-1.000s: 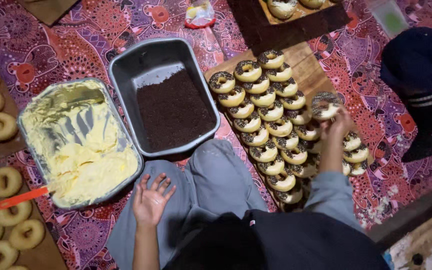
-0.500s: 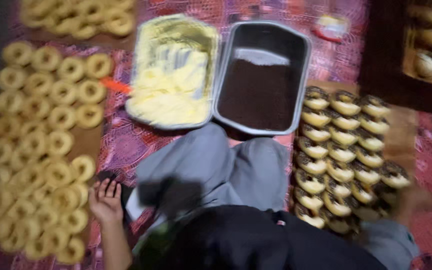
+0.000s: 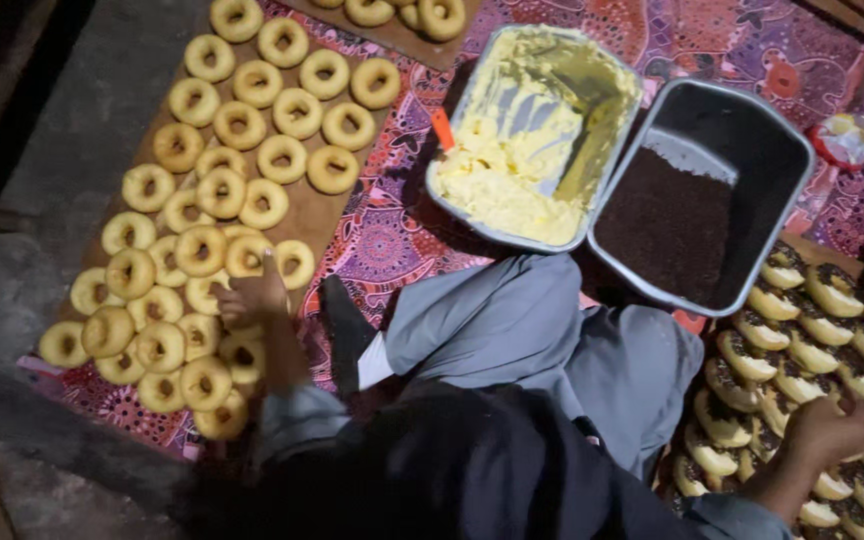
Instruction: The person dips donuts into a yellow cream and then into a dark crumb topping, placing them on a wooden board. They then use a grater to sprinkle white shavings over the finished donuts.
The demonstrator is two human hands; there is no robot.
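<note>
1. Left hand (image 3: 252, 296) – fingers curled down onto a plain doughnut (image 3: 247, 255) among the rows on the brown board (image 3: 327, 215); grip unclear.
2. Right hand (image 3: 832, 430) – loosely closed over the sprinkled doughnuts (image 3: 812, 345); whether it holds one is hidden.
3. Ahead: cream tray (image 3: 527, 130), sprinkle tray (image 3: 702, 195); grey-clad knees between; right rows cut off.

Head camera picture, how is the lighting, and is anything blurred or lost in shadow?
In the head view, light falls unevenly: the cream tray shows bright, glossy patches, while the plain doughnuts are clearly lit. The upper left corner and the dark garment at the bottom sink into shadow. The left hand is fairly sharp; the right hand and the topped doughnuts look dimmer and slightly soft.
</note>
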